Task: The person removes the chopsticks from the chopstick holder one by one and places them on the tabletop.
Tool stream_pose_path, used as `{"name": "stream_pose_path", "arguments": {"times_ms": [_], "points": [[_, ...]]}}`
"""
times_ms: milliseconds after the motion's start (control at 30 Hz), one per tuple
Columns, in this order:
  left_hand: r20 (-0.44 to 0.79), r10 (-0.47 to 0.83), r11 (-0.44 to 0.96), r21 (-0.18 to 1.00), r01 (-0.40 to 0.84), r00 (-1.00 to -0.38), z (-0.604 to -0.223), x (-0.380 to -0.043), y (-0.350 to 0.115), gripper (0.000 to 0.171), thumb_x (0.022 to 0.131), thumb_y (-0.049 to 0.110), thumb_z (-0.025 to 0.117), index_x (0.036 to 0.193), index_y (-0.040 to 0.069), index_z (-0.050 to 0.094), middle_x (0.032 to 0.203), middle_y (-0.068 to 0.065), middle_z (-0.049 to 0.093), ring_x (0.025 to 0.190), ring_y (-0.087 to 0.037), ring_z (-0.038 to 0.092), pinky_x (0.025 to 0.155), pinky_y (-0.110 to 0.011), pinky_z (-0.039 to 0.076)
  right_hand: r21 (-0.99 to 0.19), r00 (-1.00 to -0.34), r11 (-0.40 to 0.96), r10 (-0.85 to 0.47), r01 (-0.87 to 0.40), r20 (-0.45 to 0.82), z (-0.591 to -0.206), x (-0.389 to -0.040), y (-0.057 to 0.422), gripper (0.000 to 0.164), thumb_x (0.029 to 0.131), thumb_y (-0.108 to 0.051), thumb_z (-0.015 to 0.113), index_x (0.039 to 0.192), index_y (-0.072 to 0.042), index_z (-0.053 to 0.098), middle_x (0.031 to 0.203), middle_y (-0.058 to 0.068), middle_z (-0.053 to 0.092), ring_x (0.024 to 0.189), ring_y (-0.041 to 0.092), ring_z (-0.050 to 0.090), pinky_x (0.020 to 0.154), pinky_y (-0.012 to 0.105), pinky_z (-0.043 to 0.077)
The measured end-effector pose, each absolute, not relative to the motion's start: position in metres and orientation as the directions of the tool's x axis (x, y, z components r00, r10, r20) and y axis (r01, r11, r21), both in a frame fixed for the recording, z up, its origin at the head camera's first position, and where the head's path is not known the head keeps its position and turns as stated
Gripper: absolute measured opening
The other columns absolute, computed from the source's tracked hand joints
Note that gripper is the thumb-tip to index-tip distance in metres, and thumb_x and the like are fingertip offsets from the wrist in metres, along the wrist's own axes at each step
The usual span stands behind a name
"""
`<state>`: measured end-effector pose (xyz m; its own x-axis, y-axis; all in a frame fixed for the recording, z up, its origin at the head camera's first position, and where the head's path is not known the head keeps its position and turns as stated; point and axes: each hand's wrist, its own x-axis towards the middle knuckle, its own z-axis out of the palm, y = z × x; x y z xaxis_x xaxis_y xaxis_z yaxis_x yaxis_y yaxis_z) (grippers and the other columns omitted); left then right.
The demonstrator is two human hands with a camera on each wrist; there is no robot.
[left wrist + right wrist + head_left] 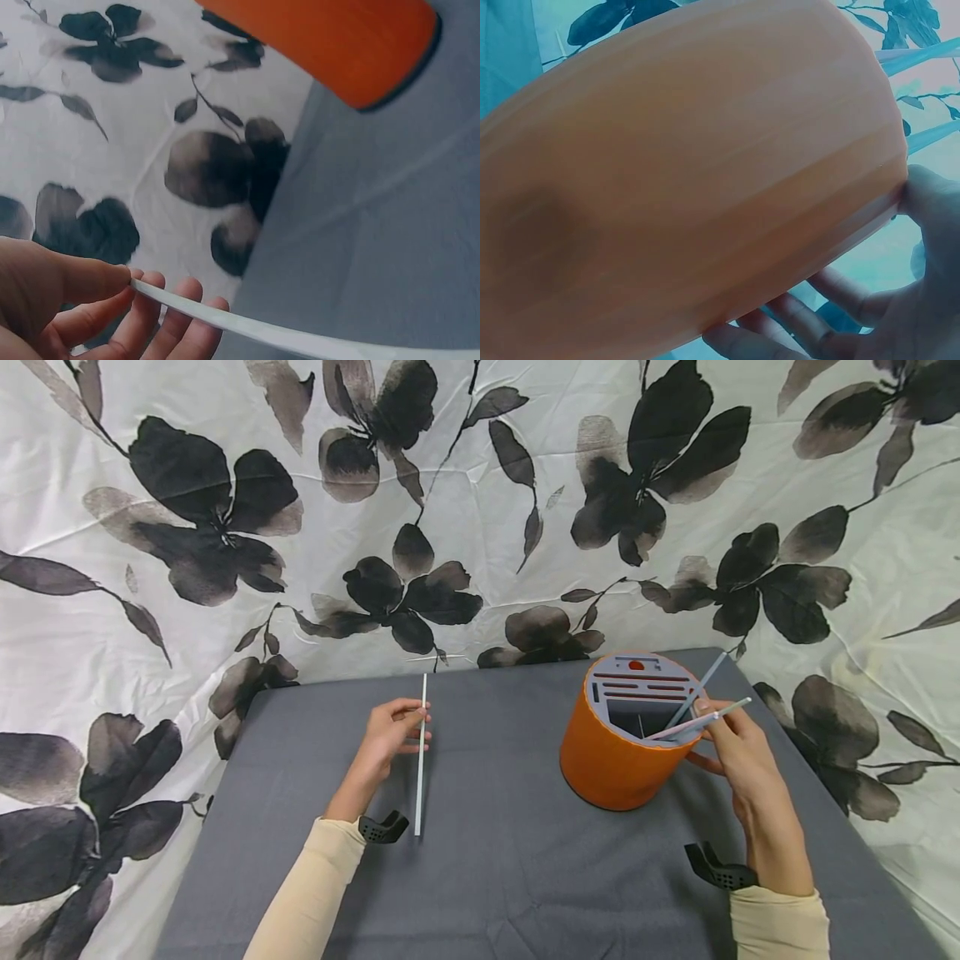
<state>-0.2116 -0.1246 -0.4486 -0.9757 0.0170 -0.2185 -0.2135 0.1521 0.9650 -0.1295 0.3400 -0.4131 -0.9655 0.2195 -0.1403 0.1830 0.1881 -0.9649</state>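
Observation:
My left hand [386,735] pinches a long, thin white stick [420,777], perhaps a straw, between thumb and fingers. It slants down toward the grey cloth in the head view; whether its lower end touches is unclear. To the right stands an orange round holder [626,768] with a grey slotted top and a larger square opening. Several thin pale sticks [697,691] lean out of that opening over the rim. At the holder's right side, my right hand [753,777] grips it, with the thumb by the rim and the fingers [795,322] against the wall.
A grey cloth [495,860] covers the table under both hands. Behind and around it hangs white fabric [525,593] with dark flowers. Each wrist carries a black band [384,828].

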Motion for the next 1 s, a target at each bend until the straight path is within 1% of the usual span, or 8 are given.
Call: {"name": "stream_pose_path", "arguments": {"times_ms": [100,233,300,367,533,600,800,1000], "points": [[-0.253,0.006,0.188,0.951,-0.247,-0.968,-0.455,-0.208,-0.143,0.033,0.106,0.016,0.062,0.134,-0.001,0.065,0.106,-0.003,0.076,0.087,-0.027,0.078,0.079,-0.046,0.066,-0.963,-0.966,0.192,0.213,0.187,-0.145,-0.413,-0.129,0.34,0.025,0.104,-0.053,0.057,0.119,-0.032,0.058,0.115,-0.019,0.053,0.096,-0.004,0.06,0.071,0.018,0.062],[-0.296,-0.022,0.218,0.931,-0.293,-0.955,-0.46,-0.203,-0.166,0.037,0.107,0.018,0.061,0.139,0.0,0.062,0.113,-0.006,0.075,0.09,-0.025,0.079,0.082,-0.045,0.066,-0.963,-0.967,0.192,0.205,0.188,-0.148,-0.413,-0.128,0.339,0.026,0.104,-0.053,0.057,0.12,-0.032,0.058,0.115,-0.019,0.053,0.096,-0.004,0.061,0.071,0.019,0.062],[-0.308,-0.032,0.221,0.926,-0.307,-0.951,-0.461,-0.2,-0.176,0.038,0.107,0.019,0.06,0.141,0.0,0.061,0.113,-0.007,0.075,0.09,-0.024,0.079,0.083,-0.045,0.066,-0.964,-0.968,0.191,0.204,0.186,-0.146,-0.413,-0.128,0.34,0.026,0.104,-0.053,0.057,0.12,-0.033,0.057,0.115,-0.019,0.053,0.096,-0.004,0.06,0.071,0.019,0.062],[-0.317,-0.039,0.223,0.922,-0.318,-0.948,-0.462,-0.198,-0.186,0.04,0.107,0.019,0.06,0.142,0.0,0.06,0.111,-0.005,0.076,0.088,-0.022,0.079,0.082,-0.043,0.066,-0.964,-0.968,0.189,0.205,0.186,-0.147,-0.413,-0.128,0.34,0.025,0.105,-0.052,0.057,0.12,-0.033,0.057,0.116,-0.02,0.052,0.096,-0.003,0.06,0.071,0.019,0.062],[-0.345,-0.052,0.215,0.913,-0.348,-0.937,-0.463,-0.195,-0.207,0.042,0.106,0.017,0.061,0.142,-0.005,0.057,0.097,0.003,0.076,0.08,-0.016,0.078,0.073,-0.036,0.066,-0.958,-0.965,0.205,0.209,0.201,-0.158,-0.413,-0.129,0.34,0.028,0.104,-0.055,0.056,0.122,-0.033,0.056,0.118,-0.021,0.05,0.097,-0.003,0.059,0.071,0.019,0.062],[-0.361,-0.059,0.22,0.905,-0.365,-0.931,-0.463,-0.194,-0.214,0.042,0.106,0.016,0.062,0.142,-0.006,0.057,0.095,0.003,0.075,0.078,-0.015,0.077,0.073,-0.036,0.066,-0.954,-0.964,0.212,0.21,0.209,-0.165,-0.413,-0.13,0.34,0.029,0.104,-0.056,0.055,0.123,-0.034,0.055,0.118,-0.021,0.05,0.097,-0.003,0.059,0.071,0.019,0.062],[-0.375,-0.074,0.259,0.887,-0.381,-0.924,-0.467,-0.193,-0.233,0.044,0.106,0.016,0.061,0.143,-0.007,0.054,0.099,0.0,0.075,0.076,-0.013,0.075,0.076,-0.039,0.067,-0.954,-0.961,0.207,0.216,0.219,-0.174,-0.412,-0.132,0.341,0.029,0.103,-0.057,0.056,0.122,-0.035,0.055,0.117,-0.022,0.051,0.096,-0.004,0.06,0.071,0.019,0.062],[-0.336,-0.119,0.273,0.894,-0.356,-0.934,-0.479,-0.192,-0.241,0.039,0.105,0.01,0.061,0.135,-0.014,0.055,0.088,0.001,0.073,0.067,-0.012,0.071,0.066,-0.033,0.065,-0.955,-0.962,0.207,0.216,0.21,-0.165,-0.41,-0.135,0.341,0.029,0.103,-0.057,0.056,0.121,-0.035,0.055,0.118,-0.022,0.05,0.095,-0.005,0.061,0.071,0.019,0.062]]}}
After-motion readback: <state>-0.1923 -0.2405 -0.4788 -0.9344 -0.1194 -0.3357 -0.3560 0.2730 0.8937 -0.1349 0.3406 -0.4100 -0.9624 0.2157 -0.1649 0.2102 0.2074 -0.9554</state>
